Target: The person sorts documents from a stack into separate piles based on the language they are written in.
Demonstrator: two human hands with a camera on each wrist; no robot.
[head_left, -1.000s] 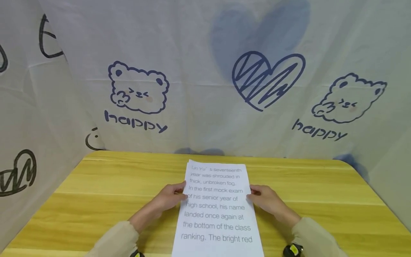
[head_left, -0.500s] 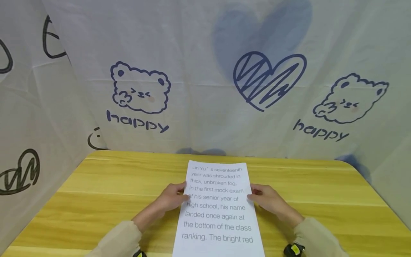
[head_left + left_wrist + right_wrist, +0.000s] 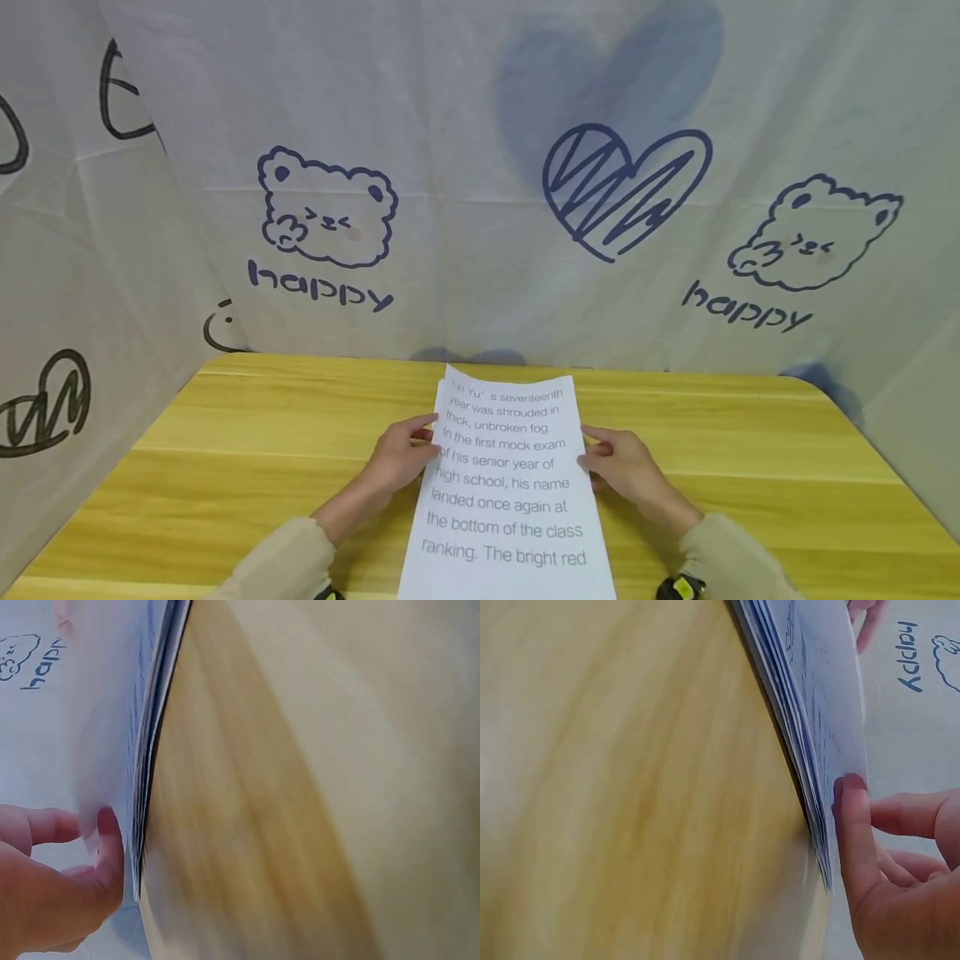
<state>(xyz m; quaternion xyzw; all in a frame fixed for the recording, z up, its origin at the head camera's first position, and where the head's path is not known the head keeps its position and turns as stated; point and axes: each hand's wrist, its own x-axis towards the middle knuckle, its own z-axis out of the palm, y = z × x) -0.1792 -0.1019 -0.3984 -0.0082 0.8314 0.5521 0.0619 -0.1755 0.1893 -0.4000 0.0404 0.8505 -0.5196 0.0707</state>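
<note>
A white sheet of paper (image 3: 502, 492) printed with large English text lies in front of me, on top of a stack of sheets. My left hand (image 3: 397, 454) pinches its left edge between thumb and fingers. At the opposite edge my right hand (image 3: 626, 467) pinches the sheet too. The top sheet bows up, and its far left corner stands above the sheets beneath. Both wrist views show the stack of paper (image 3: 147, 772) edge-on, several layers thick, with the lifted sheet (image 3: 840, 697) apart from it along the side.
A yellow wood-grain table (image 3: 262, 450) spreads out on both sides of the paper. White cloth (image 3: 465, 275) with drawn bears, hearts and the word "happy" hangs behind it and at the sides. A dark wrist device (image 3: 681, 587) shows by the right sleeve.
The top sheet's far left corner has risen and the sheet curves more. My left hand has moved slightly up, its fingers a little farther apart. The right hand stays near the same place.
</note>
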